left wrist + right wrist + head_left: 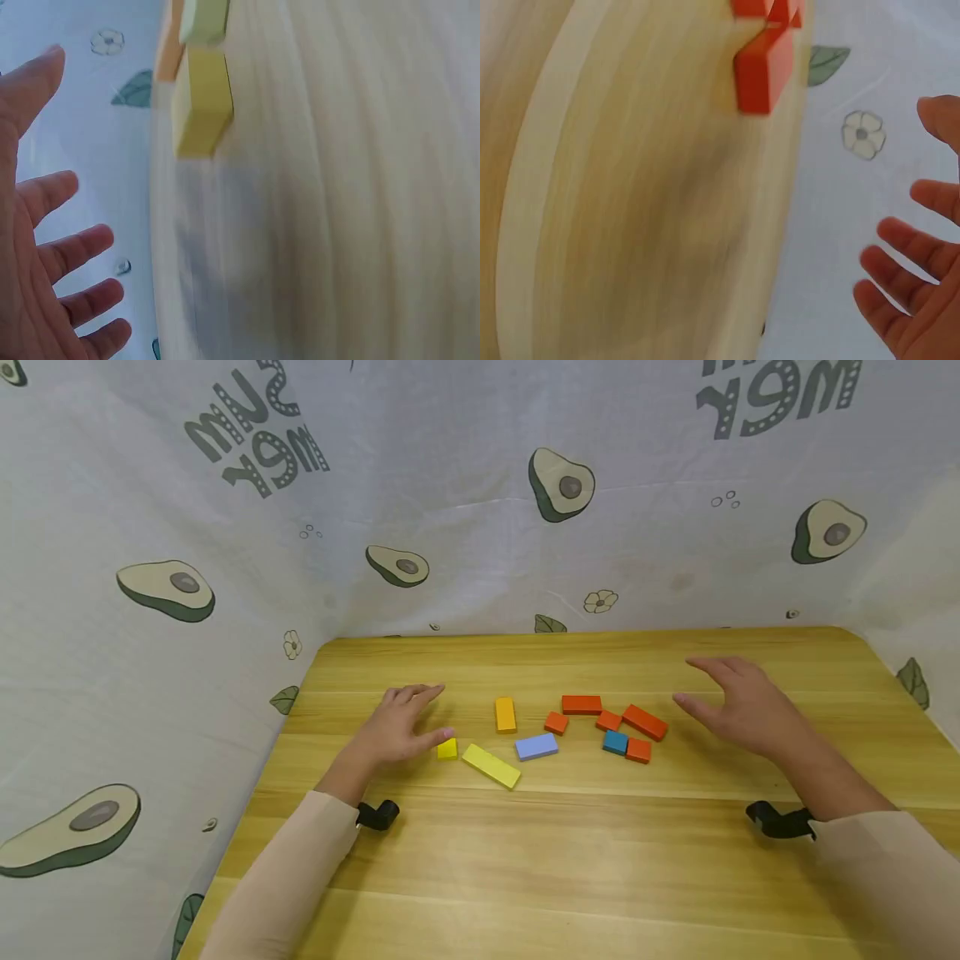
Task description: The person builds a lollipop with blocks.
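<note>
Over the left part of the table, my left hand (401, 727) is held with fingers spread and nothing in them. Its thumb overlaps a small yellow block (447, 750) in the head view; the left wrist view shows that yellow block (204, 105) apart from the fingers. Beside it lie a long yellow-green block (491, 766), an orange block (506, 715) and a lavender block (536, 747). To the right, my right hand (750, 706) is also spread and holds nothing. Nearest to it is a long red block (645, 722), seen too as a red block (763, 71) in the right wrist view.
Between the hands lie another long red block (582, 705), small red blocks (556, 722) and a blue block (615, 742) touching a small red one (638, 751). They are on a wooden table (555, 877). A white cloth with avocado prints (465, 510) hangs behind its far edge.
</note>
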Motion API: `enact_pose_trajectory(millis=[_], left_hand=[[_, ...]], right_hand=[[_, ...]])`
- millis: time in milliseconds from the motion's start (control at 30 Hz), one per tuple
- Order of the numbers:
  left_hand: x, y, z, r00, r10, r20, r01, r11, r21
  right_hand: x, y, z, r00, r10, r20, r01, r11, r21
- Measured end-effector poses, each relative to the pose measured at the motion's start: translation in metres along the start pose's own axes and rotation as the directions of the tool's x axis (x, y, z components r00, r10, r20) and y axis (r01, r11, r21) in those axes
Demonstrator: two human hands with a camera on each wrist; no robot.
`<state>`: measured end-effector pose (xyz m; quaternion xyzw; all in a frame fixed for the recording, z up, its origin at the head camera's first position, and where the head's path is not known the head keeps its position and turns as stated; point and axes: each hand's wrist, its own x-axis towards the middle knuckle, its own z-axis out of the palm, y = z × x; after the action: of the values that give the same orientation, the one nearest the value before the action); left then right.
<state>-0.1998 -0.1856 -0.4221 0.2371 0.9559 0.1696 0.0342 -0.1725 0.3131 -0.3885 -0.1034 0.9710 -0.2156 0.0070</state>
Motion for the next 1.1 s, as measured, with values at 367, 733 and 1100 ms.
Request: enact_pose_trajectory(millis=[367, 733, 1100], left_hand=[[-0.002, 0.036, 0.027, 0.991, 0.086, -0.099, -0.09, 0.995, -0.039], [-0.008, 0.056, 0.045, 0.963, 0.064, -0.261, -0.026, 0.989, 0.148], [-0.008, 0.061, 0.051, 0.957, -0.002, -0.289, 0.029, 0.996, 0.09]], right_hand=[[0.002, -0.035, 0.017, 0.992, 0.009, 0.124, -0.03, 0.985, 0.171], [0.011, -0.05, 0.043, 0.971, 0.035, 0.235, -0.086, 0.974, 0.209], [0.016, -0.053, 0.059, 0.966, 0.077, 0.247, -0.122, 0.978, 0.172]])
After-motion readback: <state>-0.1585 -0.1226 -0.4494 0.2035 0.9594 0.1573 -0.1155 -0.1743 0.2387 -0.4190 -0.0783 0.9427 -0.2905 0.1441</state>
